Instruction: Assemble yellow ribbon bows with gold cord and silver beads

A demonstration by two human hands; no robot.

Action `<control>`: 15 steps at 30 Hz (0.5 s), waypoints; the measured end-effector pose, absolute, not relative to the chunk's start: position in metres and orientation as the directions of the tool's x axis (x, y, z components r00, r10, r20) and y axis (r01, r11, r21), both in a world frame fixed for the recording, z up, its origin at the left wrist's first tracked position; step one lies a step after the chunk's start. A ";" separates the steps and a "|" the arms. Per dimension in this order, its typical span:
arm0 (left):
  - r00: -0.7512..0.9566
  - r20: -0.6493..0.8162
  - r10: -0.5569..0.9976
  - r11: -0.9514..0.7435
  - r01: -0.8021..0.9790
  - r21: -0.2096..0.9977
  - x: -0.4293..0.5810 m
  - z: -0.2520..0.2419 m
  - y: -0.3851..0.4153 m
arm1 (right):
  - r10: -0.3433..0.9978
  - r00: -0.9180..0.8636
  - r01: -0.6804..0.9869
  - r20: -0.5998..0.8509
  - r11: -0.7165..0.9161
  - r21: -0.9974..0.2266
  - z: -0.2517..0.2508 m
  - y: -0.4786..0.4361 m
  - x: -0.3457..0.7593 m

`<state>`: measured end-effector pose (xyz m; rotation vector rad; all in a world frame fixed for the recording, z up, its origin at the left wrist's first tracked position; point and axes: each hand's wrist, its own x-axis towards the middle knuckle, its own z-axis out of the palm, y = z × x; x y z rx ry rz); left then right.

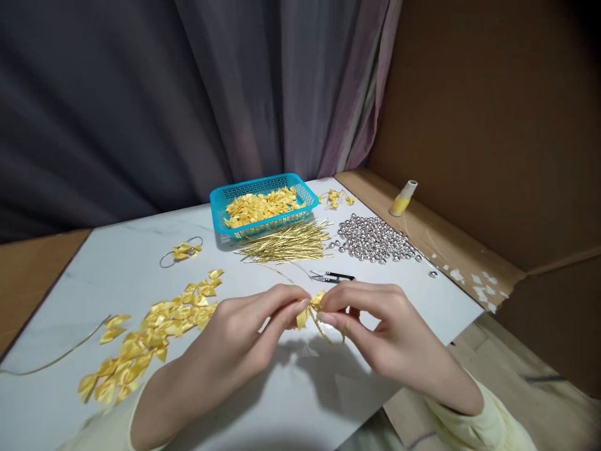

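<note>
Between my two hands, just above the white tabletop (282, 407), is a yellow ribbon bow (303, 318) with a gold cord (334, 341) looped below it. My left hand (256, 326) pinches the bow's left side between thumb and fingertips. Closed on the bow's right side and the cord is my right hand (385, 326); its fingertips partly hide what they grip. A pair of thread snips (331, 277) with black handles lies just beyond my fingers. Loose yellow bows (173, 319) are spread to the left of my left hand.
A blue basket (216, 216) of yellow bows stands at the back, with gold cords (286, 243) before it. Silver beads (373, 238) lie to the right. A finished-looking bow loop (182, 252) rests at left. A small yellow-white bottle (402, 199) stands near the cardboard wall (493, 125).
</note>
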<state>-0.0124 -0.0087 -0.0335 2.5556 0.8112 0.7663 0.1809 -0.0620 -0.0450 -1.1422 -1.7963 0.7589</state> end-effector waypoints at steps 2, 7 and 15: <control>0.727 0.360 0.585 -0.788 0.405 0.463 -0.015 -0.032 -0.009 | 0.885 -0.268 0.416 0.381 0.463 -0.783 -0.045 -0.064 0.183; 0.773 0.277 0.570 -0.767 0.379 0.518 -0.017 -0.027 -0.004 | 0.820 -0.313 0.459 0.479 0.572 -0.680 -0.044 -0.063 0.187; 0.845 0.144 0.515 -0.688 0.307 0.657 -0.018 -0.021 0.008 | 0.863 -0.285 0.303 0.418 0.495 -0.814 -0.049 -0.060 0.185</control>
